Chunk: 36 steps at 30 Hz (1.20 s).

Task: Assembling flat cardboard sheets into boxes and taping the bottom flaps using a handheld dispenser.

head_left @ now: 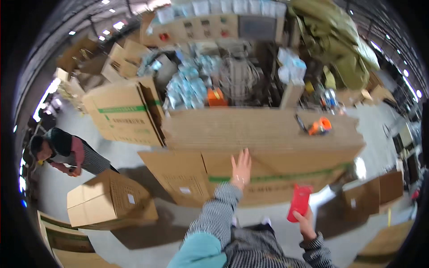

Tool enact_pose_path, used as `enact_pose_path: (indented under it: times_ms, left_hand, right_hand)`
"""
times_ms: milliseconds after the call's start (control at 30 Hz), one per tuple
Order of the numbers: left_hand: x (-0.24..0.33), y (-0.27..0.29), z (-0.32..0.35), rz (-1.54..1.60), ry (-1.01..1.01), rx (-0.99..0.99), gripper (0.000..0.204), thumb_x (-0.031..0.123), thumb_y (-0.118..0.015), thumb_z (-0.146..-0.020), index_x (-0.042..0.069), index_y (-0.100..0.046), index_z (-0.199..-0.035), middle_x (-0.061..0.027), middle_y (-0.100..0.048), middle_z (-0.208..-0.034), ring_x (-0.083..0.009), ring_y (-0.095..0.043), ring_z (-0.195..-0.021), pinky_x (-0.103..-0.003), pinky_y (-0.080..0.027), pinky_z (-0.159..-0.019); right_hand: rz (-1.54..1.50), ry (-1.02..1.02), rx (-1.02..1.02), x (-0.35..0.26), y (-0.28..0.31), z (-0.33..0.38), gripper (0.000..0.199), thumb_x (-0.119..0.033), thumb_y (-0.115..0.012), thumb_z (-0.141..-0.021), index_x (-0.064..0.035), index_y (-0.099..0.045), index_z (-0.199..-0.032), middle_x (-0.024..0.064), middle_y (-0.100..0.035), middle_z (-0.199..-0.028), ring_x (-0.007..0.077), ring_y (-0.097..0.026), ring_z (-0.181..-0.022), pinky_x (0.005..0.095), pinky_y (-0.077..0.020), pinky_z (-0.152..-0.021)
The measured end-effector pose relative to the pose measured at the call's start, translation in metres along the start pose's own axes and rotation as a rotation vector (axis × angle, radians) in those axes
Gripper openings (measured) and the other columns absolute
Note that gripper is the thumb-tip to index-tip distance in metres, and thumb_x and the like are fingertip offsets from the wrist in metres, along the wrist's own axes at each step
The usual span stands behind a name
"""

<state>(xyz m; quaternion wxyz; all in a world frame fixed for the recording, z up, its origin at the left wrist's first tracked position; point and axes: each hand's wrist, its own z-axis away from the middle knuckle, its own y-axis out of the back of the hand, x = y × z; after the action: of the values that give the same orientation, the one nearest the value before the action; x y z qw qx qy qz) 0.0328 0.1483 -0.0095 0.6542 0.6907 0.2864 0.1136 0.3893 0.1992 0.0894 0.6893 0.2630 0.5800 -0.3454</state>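
My left hand (pixel 241 170) is open, fingers stretched out over the front edge of a large flattened cardboard carton (pixel 263 134) with a green stripe. It appears to touch the board. A flat red object, roughly rectangular (pixel 300 202), sits in my right hand (pixel 306 225), whose fingers are closed on its lower end; I cannot make out its exact kind. On the carton's top, toward the right, lies an orange tape dispenser (pixel 321 126) with a dark handle.
Clear bluish bags (pixel 187 82) are piled behind the carton, near an orange box (pixel 216 97) and a control panel (pixel 201 29). Cartons stand at left (pixel 111 201) and right (pixel 373 194). A person (pixel 67 152) is at the left. An olive sheet (pixel 335 42) hangs back right.
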Motion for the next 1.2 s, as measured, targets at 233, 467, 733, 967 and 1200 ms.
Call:
enact_pose_path:
  times_ms: [233,467,733,967,1200]
  left_hand:
    - [0.058,0.024,0.056,0.445,0.239,-0.103,0.012,0.032,-0.072,-0.080,0.024,-0.074,-0.089,-0.0023,-0.061,-0.105,-0.0253,-0.054,-0.112,-0.063,-0.026,-0.107]
    - [0.179,0.071,0.142,0.441,0.170,-0.017,0.009,0.028,-0.068,-0.085,0.024,-0.068,-0.094,-0.0054,-0.058,-0.137,-0.0281,-0.047,-0.134,-0.077,-0.016,-0.106]
    - [0.214,0.091,0.294,0.683,-0.044,-0.207,0.016,0.023,-0.061,-0.088,0.012,-0.072,-0.084,-0.0098,-0.074,-0.084,-0.0276,-0.073,-0.079,-0.044,-0.056,-0.067]
    - [0.161,0.127,0.525,0.791,0.213,-0.500,0.022,0.035,-0.066,-0.090,0.030,-0.075,-0.110,-0.0007,-0.074,-0.105,-0.0238,-0.070,-0.094,-0.040,-0.057,-0.074]
    - [-0.104,0.079,0.648,-0.274,0.859,0.125,0.091,0.016,-0.086,-0.073,0.006,-0.040,-0.151,-0.0167,-0.045,-0.153,-0.0390,-0.041,-0.140,-0.044,-0.038,-0.114]
  right_hand:
    - [0.697,0.386,-0.155,-0.064,0.046,-0.158,0.068,-0.018,-0.084,-0.074,0.0030,-0.047,-0.126,0.0249,-0.067,-0.109,0.0406,-0.066,-0.105,0.0425,-0.0547,-0.086]
    - [1.463,0.613,-0.476,-0.003,0.083,-0.205,0.082,-0.031,-0.088,-0.068,0.0045,-0.045,-0.128,0.0284,-0.060,-0.116,0.0459,-0.057,-0.110,0.0502,-0.0494,-0.094]
    - [1.516,1.128,-0.083,0.055,0.094,-0.165,0.054,-0.023,-0.083,-0.072,-0.0006,-0.048,-0.107,0.0250,-0.058,-0.103,0.0448,-0.054,-0.104,0.0532,-0.0433,-0.096]
    - [1.517,1.117,-0.244,0.064,0.063,-0.079,0.011,-0.014,-0.062,-0.083,-0.0081,-0.055,-0.089,0.0104,-0.062,-0.082,0.0313,-0.063,-0.083,0.0456,-0.0444,-0.098]
    - [1.563,1.185,-0.288,0.042,0.149,-0.028,0.011,-0.012,-0.060,-0.081,-0.0082,-0.055,-0.090,0.0100,-0.062,-0.083,0.0281,-0.061,-0.089,0.0410,-0.0458,-0.091]
